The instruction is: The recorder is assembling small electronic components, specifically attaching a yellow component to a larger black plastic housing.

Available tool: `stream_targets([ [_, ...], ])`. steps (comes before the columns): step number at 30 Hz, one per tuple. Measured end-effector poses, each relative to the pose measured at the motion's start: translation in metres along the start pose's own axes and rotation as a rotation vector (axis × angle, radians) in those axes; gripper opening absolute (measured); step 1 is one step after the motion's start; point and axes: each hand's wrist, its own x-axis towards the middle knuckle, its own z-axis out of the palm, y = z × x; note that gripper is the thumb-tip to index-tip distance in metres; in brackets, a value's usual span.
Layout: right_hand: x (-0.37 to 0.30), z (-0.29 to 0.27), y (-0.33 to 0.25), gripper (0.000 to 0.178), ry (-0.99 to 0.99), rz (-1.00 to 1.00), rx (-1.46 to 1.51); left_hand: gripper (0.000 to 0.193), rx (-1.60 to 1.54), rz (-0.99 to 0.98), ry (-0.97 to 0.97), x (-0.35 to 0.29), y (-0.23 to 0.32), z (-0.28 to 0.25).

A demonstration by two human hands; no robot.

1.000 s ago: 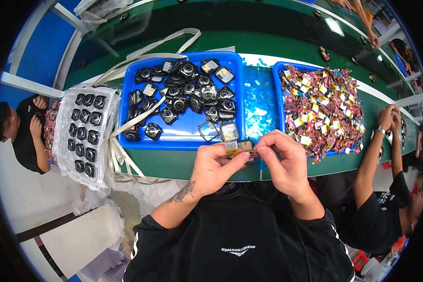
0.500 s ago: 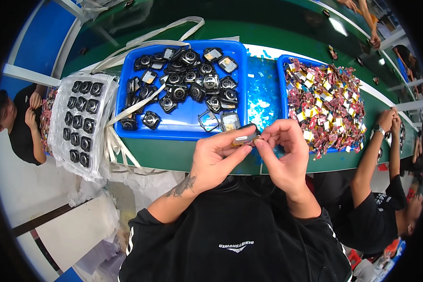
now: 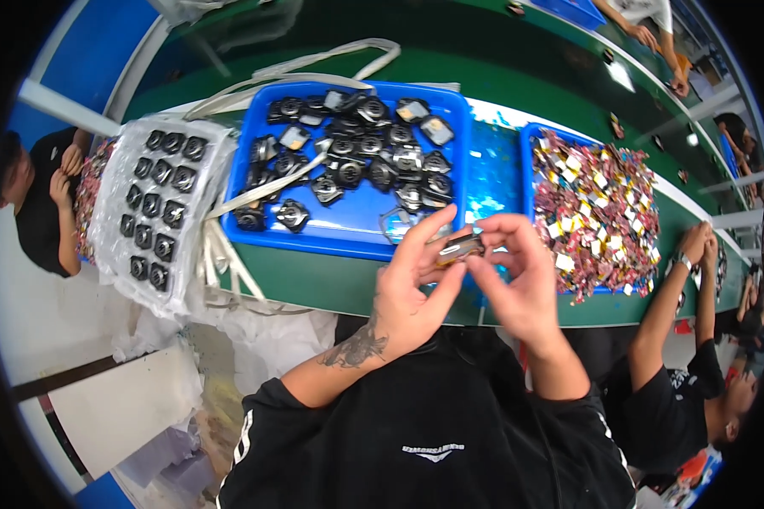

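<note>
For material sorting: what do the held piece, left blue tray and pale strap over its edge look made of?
Held piece: perhaps glass or metal, glossy; bright highlight.
Left blue tray: likely plastic, semi-gloss; rounded moulded corners.
Pale strap: plastic or fabric, unclear; matte, flat, loosely curved.

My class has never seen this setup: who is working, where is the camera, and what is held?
No robot here: a person works bare-handed, filmed by a fisheye camera worn on the head, so straight edges bend. The left hand holds a small dark part; the right hand is at its end. On the green table lie a blue tray of black watch-like cases and a second blue tray heaped with red, white and yellow pieces. At left, a plastic-wrapped tray carries rows of black pieces.
</note>
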Motion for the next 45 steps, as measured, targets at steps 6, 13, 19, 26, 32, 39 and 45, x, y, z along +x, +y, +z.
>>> stream_targets([
  [6, 0.126, -0.062, -0.005, 0.044, -0.145, -0.062, -0.203, 0.017, 0.999, 0.377, 0.356, 0.019, 0.011, -0.088],
  [13, 0.266, -0.109, 0.088, 0.057, 0.164, 0.211, -0.812, 0.047, 1.659, 0.165, 0.124, 0.028, 0.035, -0.155],
  [19, 0.229, -0.128, 0.061, 0.047, 0.218, -0.043, -0.948, 0.026, 1.56, 0.03, 0.065, 0.047, 0.044, -0.139],
  [26, 0.066, -0.003, -0.022, 0.032, -0.271, -0.18, -0.516, 0.024, 0.402, 0.007, 0.327, 0.055, 0.007, -0.098],
  [32, 0.029, -0.002, -0.008, 0.014, -0.006, 0.025, 0.002, 0.023, -0.075, -0.034, 0.092, 0.047, -0.002, -0.022],
  [39, 0.05, -0.089, 0.008, 0.018, 0.328, -0.206, -1.034, 0.013, -0.369, -0.222, 0.044, 0.039, -0.013, -0.011],
  [45, 0.069, -0.126, 0.025, 0.015, 0.297, -0.096, -1.14, 0.023, -0.426, -0.24, -0.009, 0.045, -0.003, 0.003],
])
